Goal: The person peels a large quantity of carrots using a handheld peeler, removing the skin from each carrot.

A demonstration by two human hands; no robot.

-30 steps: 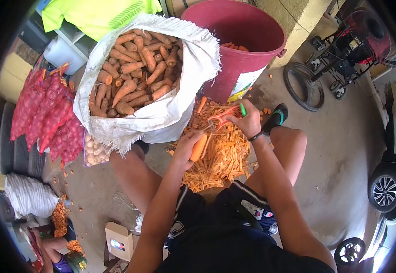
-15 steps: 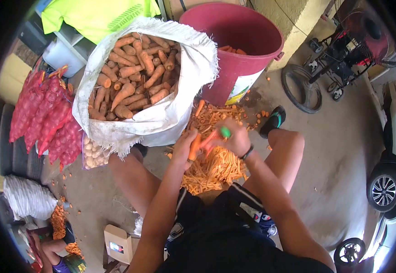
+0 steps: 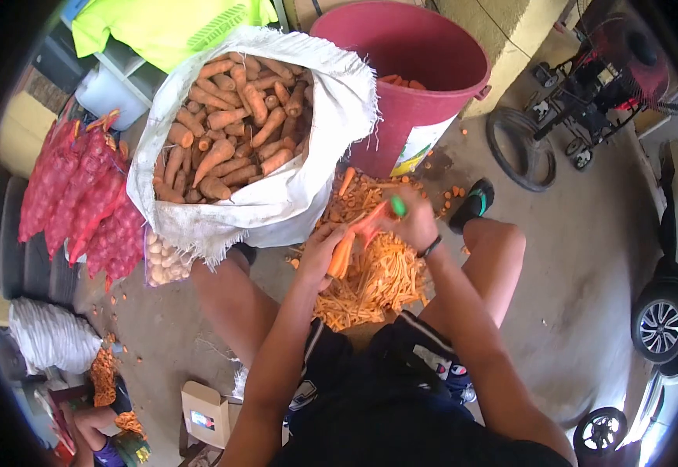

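Note:
My left hand (image 3: 319, 253) is wrapped round a carrot (image 3: 340, 257), whose bright orange side faces up. In my right hand (image 3: 418, 222) is a peeler (image 3: 368, 226) with a reddish body and a green end; motion blurs it a little. The peeler's body overlaps the upper end of the carrot. Below both hands, a heap of orange peelings (image 3: 382, 284) lies between my legs. An open white sack (image 3: 277, 210) full of unpeeled carrots (image 3: 238, 128) stands just beyond my left hand.
Behind the peelings stands a dark red bin (image 3: 401, 124) with some carrots inside. Red net bags (image 3: 82, 198) sit at the left, and a small box (image 3: 205, 416) lies low left. A loose tyre (image 3: 522, 148) is at the right. Another person's leg (image 3: 94, 426) shows at lower left.
My right hand has shifted slightly right and up with the peeler. The carrot in my left hand has tilted and shows a brighter orange side. The whole view has shifted slightly.

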